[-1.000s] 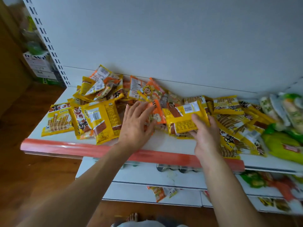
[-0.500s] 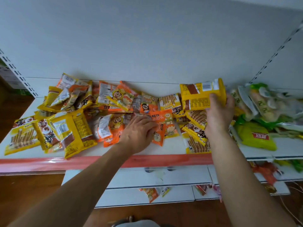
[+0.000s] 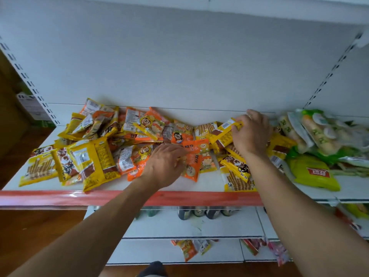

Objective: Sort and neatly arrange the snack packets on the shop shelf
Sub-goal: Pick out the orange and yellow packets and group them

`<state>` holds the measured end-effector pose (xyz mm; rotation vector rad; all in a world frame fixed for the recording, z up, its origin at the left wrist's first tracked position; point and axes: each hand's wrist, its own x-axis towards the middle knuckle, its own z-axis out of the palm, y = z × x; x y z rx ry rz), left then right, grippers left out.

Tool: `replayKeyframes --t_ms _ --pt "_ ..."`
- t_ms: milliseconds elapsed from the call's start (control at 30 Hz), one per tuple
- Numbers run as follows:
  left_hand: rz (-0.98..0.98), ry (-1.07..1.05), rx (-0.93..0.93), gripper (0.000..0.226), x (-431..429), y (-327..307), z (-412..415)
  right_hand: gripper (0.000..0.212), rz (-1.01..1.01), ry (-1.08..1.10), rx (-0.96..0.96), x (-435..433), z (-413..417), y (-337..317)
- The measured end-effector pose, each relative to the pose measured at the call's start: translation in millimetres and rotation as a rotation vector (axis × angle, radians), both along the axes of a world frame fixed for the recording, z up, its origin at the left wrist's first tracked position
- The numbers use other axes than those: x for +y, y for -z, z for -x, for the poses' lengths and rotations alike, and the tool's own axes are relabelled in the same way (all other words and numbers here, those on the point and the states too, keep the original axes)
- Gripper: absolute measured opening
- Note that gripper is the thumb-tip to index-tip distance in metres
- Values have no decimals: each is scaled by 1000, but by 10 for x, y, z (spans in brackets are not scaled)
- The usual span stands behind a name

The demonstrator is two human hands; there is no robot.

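Two packets held, right hand (image 3: 251,134) grip clamped on yellow packet (image 3: 221,136) jutting leftward, left hand (image 3: 165,164) pinching orange packet (image 3: 192,168).

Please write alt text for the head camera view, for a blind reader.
Two hands sort snack packets on a white shop shelf: the right hand holds a yellow packet at the back, the left hand touches an orange packet. Green packets lie at right.

Glossy plastic snack packets (image 3: 95,156), matt shelf (image 3: 207,181)
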<state>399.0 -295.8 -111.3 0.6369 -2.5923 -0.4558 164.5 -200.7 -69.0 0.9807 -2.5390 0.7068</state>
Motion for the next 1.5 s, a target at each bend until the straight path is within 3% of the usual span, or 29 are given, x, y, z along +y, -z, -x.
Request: replayKeyframes --t_ms 100,333,567,767,967,1033,1133,1200,1300,1500 --pt "-3 -53 20 30 -32 -93 -206 22 6 -126 -3 -224 -284 -27" --pt "31 -205 38 28 -391 -285 -889 23 -88 -418 -202 -776 -1284 20" --pt "75 -454 103 42 -742 -175 -1878 48 -39 -642 -443 -1010 -2564 171" --pt "-163 -723 76 59 -1174 50 -2565 99 -260 -525 -199 -1117 -3099 415" --pt "-370 -533 -203 78 -1367 200 -2826 108 -145 -376 -333 -1176 -3142 488" --pt "-301 -523 -192 78 -1385 233 -2865 105 -25 -351 -437 -1184 -3135 455" --pt "-266 -534 -93 73 -1443 234 -2883 76 95 -334 -520 -1222 -3172 368" --pt "-279 -560 12 65 -1524 225 -2888 62 45 -332 -400 -1277 -3237 305" --pt "-279 -552 69 54 -1628 247 -2909 60 -55 -384 -315 -1352 -3358 272" --pt "-278 -538 -116 77 -1789 276 -2887 57 -196 -345 -562 -1470 -3335 242"
